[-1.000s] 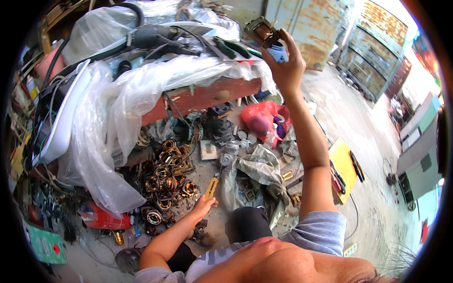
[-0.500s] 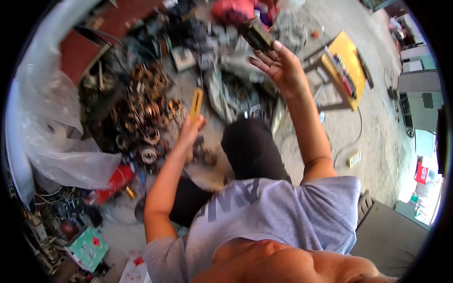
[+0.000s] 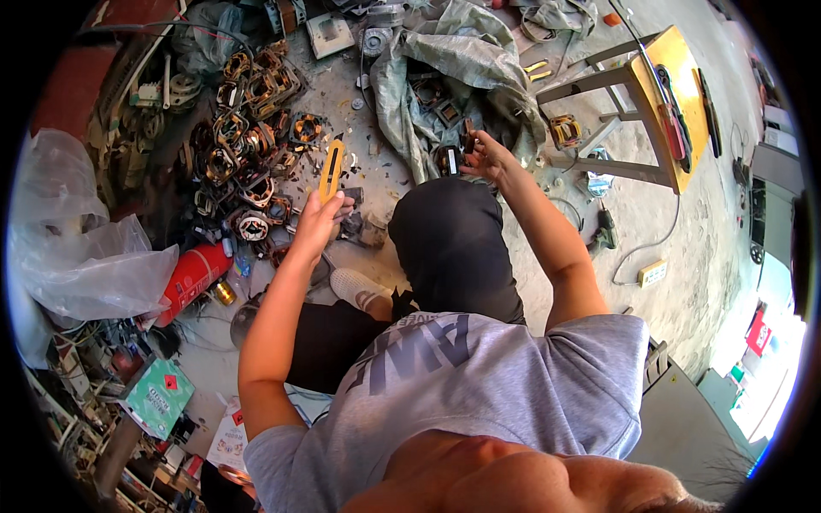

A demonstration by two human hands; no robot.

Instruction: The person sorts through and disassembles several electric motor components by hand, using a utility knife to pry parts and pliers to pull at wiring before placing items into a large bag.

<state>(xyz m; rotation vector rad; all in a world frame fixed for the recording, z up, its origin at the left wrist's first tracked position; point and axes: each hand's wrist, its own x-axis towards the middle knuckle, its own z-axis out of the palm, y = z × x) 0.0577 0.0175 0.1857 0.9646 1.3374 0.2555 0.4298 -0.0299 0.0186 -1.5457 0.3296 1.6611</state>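
The concrete floor (image 3: 714,218) is dusty and strewn with scraps. On it at left lies a heap of coils (image 3: 255,90); above these, a white panel (image 3: 332,36). A crumpled tarp (image 3: 466,47) is spread on the floor, with metal parts (image 3: 446,112) lying on it. A single coil (image 3: 565,132) sits beside the stool (image 3: 677,53). The stool stands on the floor; its yellow top bears a red-handled tool (image 3: 676,137). Near the stool: a socket strip (image 3: 652,274), on the floor.
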